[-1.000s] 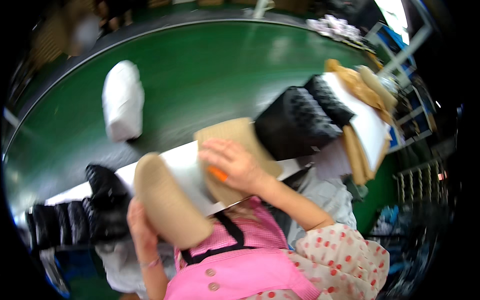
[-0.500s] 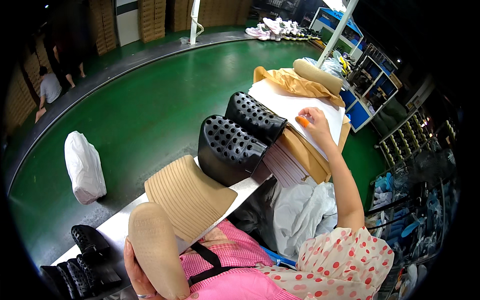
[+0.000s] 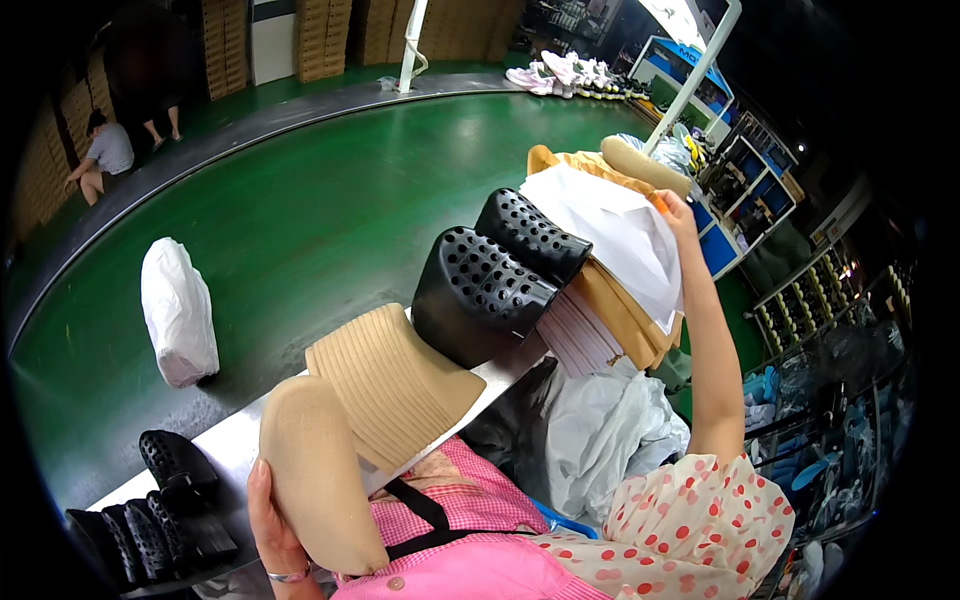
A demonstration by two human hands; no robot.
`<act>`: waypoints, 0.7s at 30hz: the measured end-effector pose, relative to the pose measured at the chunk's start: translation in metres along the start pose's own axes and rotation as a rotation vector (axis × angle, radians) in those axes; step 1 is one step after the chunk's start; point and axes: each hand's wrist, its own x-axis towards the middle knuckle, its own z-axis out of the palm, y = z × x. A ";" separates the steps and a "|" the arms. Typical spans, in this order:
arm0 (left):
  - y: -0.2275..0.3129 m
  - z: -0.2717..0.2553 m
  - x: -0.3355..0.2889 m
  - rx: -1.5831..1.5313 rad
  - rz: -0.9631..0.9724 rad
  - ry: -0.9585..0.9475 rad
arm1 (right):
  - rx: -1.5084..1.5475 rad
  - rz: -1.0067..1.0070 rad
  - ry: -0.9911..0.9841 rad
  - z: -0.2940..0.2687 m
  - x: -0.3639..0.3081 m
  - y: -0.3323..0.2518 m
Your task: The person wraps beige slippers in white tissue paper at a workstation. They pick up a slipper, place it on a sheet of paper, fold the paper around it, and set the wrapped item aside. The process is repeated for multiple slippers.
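Right hand [image 3: 680, 213], at two o'clock, with thumb and fingers apparently closed on the upper right edge of a white sheet [image 3: 612, 222]; an orange cover [image 3: 659, 202] shows at one finger. Left hand [image 3: 274, 525], between seven and eight o'clock, curls around the outer edge of a smooth beige insole [image 3: 318, 470] — gripped, rounded end toward eleven. Ribbed beige layers [image 3: 400, 385] lie on the pale bench [image 3: 232, 438], toward one o'clock from the insole; whether the two touch cannot be told. Near centre stand two black perforated pieces [image 3: 480, 290], beside the brown paper stack [image 3: 632, 318] that bears the sheet. A rolled beige piece [image 3: 643, 166] lies at eleven o'clock from the right hand. Progress, as judged from the layout: the insole is in hand, and the sheet is creased and seemingly raised at its edge — but not yet clear of its stack, and well apart from the insole.
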 end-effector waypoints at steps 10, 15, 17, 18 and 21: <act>0.016 0.021 0.008 0.270 0.020 -0.156 | 0.091 -0.365 -0.293 0.210 -0.111 -0.276; -0.009 -0.017 0.030 0.141 0.000 -0.088 | 0.047 -0.679 -0.765 0.306 -0.191 -0.302; -0.024 -0.048 0.041 -0.062 0.012 0.012 | 0.061 -0.779 -0.980 0.333 -0.229 -0.304; -0.020 -0.051 0.040 -0.104 0.035 0.018 | 0.125 -0.978 -0.867 0.343 -0.247 -0.298; 0.007 -0.054 0.024 -0.136 0.137 -0.004 | 0.219 -1.059 -0.967 0.360 -0.284 -0.280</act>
